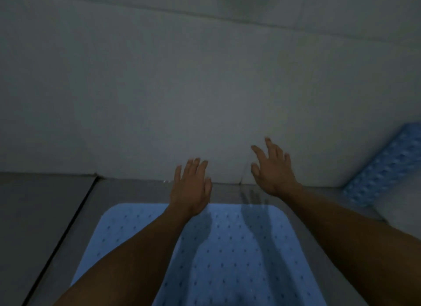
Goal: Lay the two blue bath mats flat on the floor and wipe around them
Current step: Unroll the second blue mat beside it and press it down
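Both forearms enter from the bottom edge, nearest the camera, and extend forward over the flat blue bath mat (227, 248). Neither hand grasps anything. The left hand (191, 187) is released, palm down, with fingers straight and held close together, pointing toward the wall. The right hand (272, 169) is also released, with fingers spread apart and slightly bent; it sits higher in the frame than the left. Whether either hand touches the wall or floor cannot be confirmed, as the frame is dim and soft; shadows of the arms and spread fingers fall on the mat and on the strip of floor beyond its far edge. The flat mat lies spread out on the grey floor (57, 203), with rounded far corners and a regular pattern of small dark holes; its far edge runs near the base of the wall, with a narrow band of floor between. A dark seam line crosses the floor diagonally to the left of the mat. The second blue bath mat (385, 167) is at the right edge of the frame, well apart from both hands; it is not laid flat, rising at an angle along the wall with its knobbly textured face showing. The pale wall (182, 89) fills the upper frame.
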